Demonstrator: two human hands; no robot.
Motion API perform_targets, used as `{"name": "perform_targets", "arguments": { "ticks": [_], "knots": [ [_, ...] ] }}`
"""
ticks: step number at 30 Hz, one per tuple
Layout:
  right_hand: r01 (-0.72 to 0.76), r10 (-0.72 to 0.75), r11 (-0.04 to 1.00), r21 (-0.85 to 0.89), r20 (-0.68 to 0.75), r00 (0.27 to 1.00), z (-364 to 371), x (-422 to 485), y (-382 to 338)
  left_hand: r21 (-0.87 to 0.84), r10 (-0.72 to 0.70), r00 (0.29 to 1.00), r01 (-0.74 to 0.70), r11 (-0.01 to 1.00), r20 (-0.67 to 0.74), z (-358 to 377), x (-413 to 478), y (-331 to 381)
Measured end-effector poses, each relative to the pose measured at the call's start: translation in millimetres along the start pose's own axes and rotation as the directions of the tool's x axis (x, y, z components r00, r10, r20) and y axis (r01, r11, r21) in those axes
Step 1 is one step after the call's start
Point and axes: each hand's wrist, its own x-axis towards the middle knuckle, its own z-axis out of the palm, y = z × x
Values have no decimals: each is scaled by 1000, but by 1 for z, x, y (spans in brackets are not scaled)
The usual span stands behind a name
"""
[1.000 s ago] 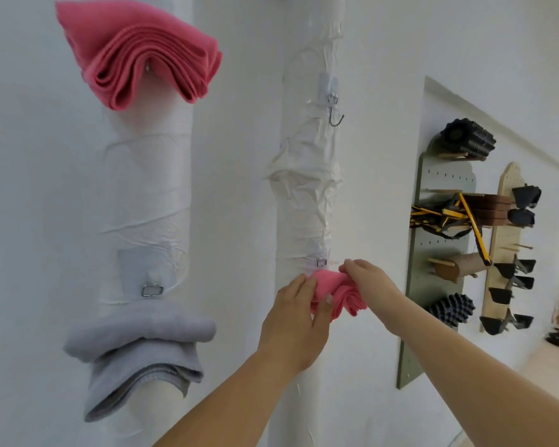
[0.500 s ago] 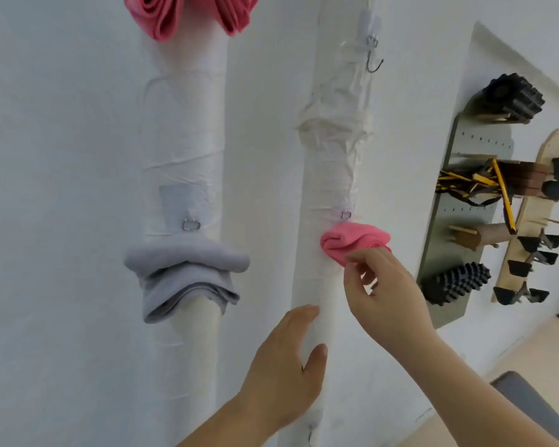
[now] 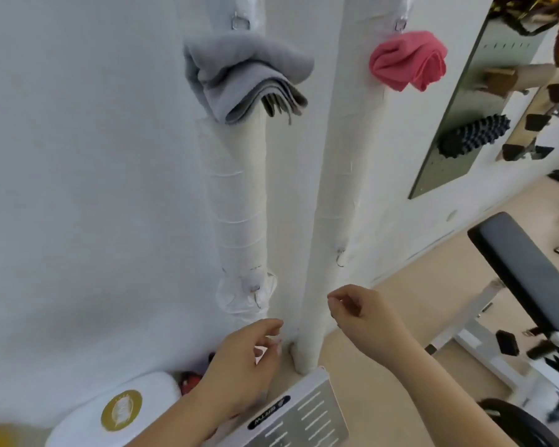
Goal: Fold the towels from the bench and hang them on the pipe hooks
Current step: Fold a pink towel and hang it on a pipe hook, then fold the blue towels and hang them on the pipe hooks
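While both hands hover low in the frame, neither holds anything. The left hand (image 3: 239,366) sits at lower centre, just in front of the base of the right pipe (image 3: 336,188), its fingers loosely curled and slightly apart, thumb tip near the fingertips but gripping nothing. The right hand (image 3: 365,314) is a little higher and to the right, fingers bent inward in a loose, empty curl (thumb and forefinger close, though nothing shows between them).

Up at the top of the frame, the grey towel (image 3: 246,75) hangs folded on the left pipe (image 3: 236,204), draped below a metal hook (image 3: 241,24), its layered edges drooping to the right. To its right, the pink towel (image 3: 407,61) is bunched against the right pipe just under another small hook (image 3: 400,24); its folds are looser and rumpled.

Lower on the pipes, two bare hooks show: one on the left pipe (image 3: 256,293) at centre, one on the right pipe's side (image 3: 340,258).

At the right edge, a black padded bench (image 3: 530,279) on a white frame stands on the pale floor. A pegboard (image 3: 459,124) with a black spiky roller (image 3: 475,137) fills the upper right. A white object with a gold emblem (image 3: 121,411) lies at lower left.
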Motion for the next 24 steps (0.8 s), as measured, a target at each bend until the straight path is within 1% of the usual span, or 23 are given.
{"name": "perform_targets", "arguments": {
  "ticks": [3, 6, 10, 12, 14, 16, 20, 24],
  "knots": [
    [-104, 104, 994, -24, -3, 995, 37, -53, 7, -6, 17, 990, -16, 1000, 137, -2, -41, -25],
    [-216, 214, 976, -30, -49, 976, 71, -114, 11, 38, 27, 974, -37, 999, 226, -12, -76, -56],
    [-346, 339, 937, -42, -121, 933, 113, -204, 21, 61, 34, 926, -61, 996, 377, -20, -127, -97],
    [-407, 395, 911, -57, -155, 906, 126, -249, 29, 77, 50, 908, -90, 993, 417, -14, -152, -114],
    [-468, 460, 884, -9, -170, 872, 134, -299, 36, 76, 57, 886, -103, 992, 461, -4, -182, -122],
    [-530, 532, 846, 63, -176, 828, 136, -353, 44, 66, 65, 855, -115, 991, 515, 10, -213, -123],
    [-624, 641, 766, 154, -256, 724, 124, -464, 66, 83, 61, 770, -147, 986, 635, 54, -276, -120],
    [-663, 734, 677, 319, -354, 579, 110, -576, 85, 92, 41, 673, -161, 983, 738, 117, -353, -102]
  ]
}}
